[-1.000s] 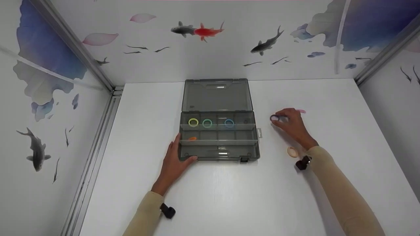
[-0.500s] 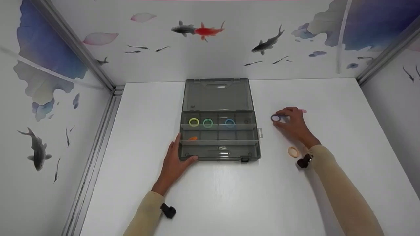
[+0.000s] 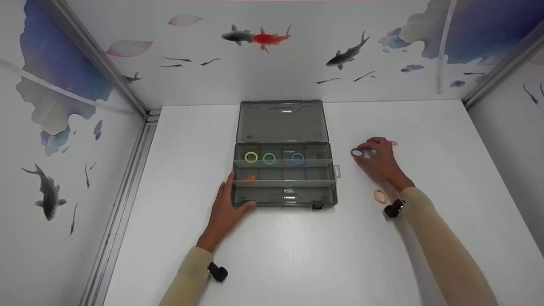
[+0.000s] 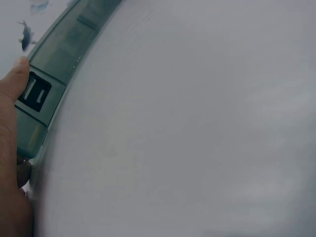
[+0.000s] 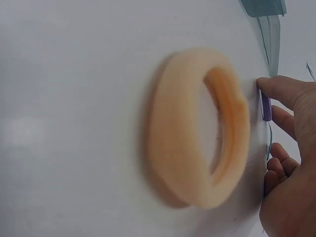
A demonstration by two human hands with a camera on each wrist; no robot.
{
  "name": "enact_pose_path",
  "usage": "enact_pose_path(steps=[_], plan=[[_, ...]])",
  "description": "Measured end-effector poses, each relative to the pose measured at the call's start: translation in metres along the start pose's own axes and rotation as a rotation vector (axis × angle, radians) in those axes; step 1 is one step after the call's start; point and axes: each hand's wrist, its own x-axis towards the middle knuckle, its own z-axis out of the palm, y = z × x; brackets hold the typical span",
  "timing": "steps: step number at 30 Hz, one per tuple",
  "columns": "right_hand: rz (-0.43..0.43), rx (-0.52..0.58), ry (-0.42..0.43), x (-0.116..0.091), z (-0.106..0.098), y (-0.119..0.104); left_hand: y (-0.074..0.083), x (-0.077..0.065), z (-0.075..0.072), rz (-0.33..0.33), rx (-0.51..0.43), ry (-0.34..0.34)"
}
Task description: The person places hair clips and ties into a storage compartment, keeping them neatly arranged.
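A smoky grey plastic compartment box (image 3: 263,196) lies with its lid folded back. My left hand (image 3: 223,216) rests at its front left corner, with straight fingers along the side and the thumb on the front edge; in the left wrist view the thumb (image 4: 19,76) lies beside the dark latch. To the right of the box, my right hand (image 3: 377,156) pinches a purple ring (image 3: 352,153) between thumb and index finger, low over the table. The right wrist view shows this purple ring (image 5: 266,109) edge-on. A peach ring (image 5: 170,133) lies near the right wrist.
Yellow (image 3: 246,160), green (image 3: 264,161) and blue (image 3: 293,161) rings sit in the box's back row. An orange ring (image 3: 250,179) lies in the middle row. Beyond my right hand a pink ring (image 3: 394,143) shows partly. Printed walls (image 3: 204,85) enclose the white table (image 3: 280,255).
My right hand has shifted very slightly right and the purple ring in its fingers has changed its tilt. The left hand and the box stay in place.
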Motion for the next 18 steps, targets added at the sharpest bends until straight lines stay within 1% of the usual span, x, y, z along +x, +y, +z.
enact_pose_path(steps=[7, 13, 18], plan=[[-0.071, 0.009, 0.038, 0.003, 0.001, -0.008, 0.002, 0.000, 0.000, -0.001, 0.021, 0.005], [-0.101, 0.020, 0.028, -0.002, 0.003, -0.018, 0.002, 0.000, 0.000, 0.004, 0.026, 0.006], [-0.135, 0.037, 0.018, -0.008, 0.004, -0.030, 0.000, 0.000, 0.001, 0.003, 0.020, 0.006]])
